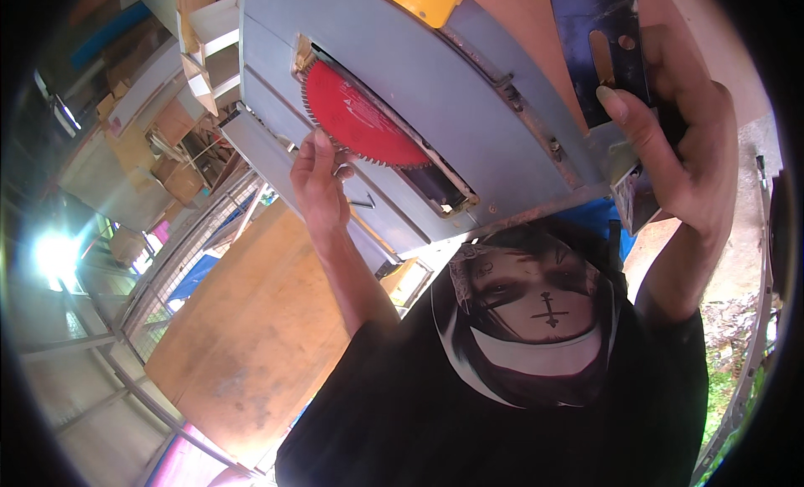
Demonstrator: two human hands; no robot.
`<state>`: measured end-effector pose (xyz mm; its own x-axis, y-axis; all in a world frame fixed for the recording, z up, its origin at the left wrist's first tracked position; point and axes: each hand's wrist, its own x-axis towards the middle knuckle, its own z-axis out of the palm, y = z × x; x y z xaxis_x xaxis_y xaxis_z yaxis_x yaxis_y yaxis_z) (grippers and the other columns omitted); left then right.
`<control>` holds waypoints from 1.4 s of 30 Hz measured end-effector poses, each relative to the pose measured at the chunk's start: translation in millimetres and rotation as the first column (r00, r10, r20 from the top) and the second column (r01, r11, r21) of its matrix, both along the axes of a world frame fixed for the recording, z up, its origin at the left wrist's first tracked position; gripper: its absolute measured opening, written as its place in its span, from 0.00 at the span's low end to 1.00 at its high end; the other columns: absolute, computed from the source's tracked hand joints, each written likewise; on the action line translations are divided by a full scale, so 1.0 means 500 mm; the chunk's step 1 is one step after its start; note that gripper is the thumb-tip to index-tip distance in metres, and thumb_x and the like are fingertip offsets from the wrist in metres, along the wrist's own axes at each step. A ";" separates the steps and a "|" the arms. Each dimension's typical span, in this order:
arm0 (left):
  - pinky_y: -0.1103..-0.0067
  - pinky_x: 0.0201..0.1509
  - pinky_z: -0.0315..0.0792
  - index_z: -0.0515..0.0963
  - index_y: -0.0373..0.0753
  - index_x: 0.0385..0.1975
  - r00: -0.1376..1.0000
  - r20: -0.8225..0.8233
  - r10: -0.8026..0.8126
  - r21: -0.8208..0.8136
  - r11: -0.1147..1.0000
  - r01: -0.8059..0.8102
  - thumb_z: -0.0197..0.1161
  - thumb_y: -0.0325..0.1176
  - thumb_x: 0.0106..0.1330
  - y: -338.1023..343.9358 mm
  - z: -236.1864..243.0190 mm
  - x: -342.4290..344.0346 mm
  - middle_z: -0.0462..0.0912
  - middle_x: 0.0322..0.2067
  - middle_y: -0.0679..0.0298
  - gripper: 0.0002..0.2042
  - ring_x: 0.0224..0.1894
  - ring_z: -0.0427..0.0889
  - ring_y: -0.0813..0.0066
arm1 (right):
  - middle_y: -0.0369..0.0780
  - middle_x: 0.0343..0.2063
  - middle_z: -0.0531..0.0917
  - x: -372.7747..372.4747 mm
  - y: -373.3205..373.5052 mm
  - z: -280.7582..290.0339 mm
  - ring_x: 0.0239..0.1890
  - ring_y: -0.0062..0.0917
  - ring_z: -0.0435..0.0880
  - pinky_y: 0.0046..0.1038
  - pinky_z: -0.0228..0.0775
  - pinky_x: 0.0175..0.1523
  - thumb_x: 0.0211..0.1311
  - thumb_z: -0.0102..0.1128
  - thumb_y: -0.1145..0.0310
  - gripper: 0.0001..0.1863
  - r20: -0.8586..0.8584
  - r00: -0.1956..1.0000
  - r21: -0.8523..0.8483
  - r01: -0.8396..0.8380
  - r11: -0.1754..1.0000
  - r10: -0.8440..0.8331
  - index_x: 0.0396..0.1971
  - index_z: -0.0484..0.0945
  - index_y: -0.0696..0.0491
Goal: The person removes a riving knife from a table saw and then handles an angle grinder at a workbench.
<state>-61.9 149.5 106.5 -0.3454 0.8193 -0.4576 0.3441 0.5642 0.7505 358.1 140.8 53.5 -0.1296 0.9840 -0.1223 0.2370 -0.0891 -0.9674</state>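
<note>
Left fingers: mine, tips drawn close together at the blade's toothed rim; whether they pinch it or only rest beside it, I cannot tell.
Right fingers: clamped on the black slotted plate, my thumb on its face, held up by the desk's right edge.
Red saw blade: set in the long slot of the grey desk, immediately right of my left fingers, the nearer hand; its long axis follows the slot toward the near edge.
Obstruction: teeth face my left fingers; a rusty groove runs between blade and plate.
Yellow panel: toward the far right edge.
L-shaped rod: toward the near left corner.
Brown board: beyond that corner, off the desk.
</note>
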 end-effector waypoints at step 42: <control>0.79 0.43 0.79 0.79 0.37 0.63 0.999 0.030 -0.023 -0.008 1.000 0.023 0.58 0.43 0.84 -0.007 0.003 0.009 0.90 0.46 0.65 0.19 0.43 0.89 0.78 | 0.42 0.20 0.80 0.011 -0.002 -0.012 0.18 0.27 0.75 0.27 0.63 0.29 0.64 0.69 0.65 0.15 0.026 1.000 0.101 -0.005 0.995 0.002 0.44 0.75 0.55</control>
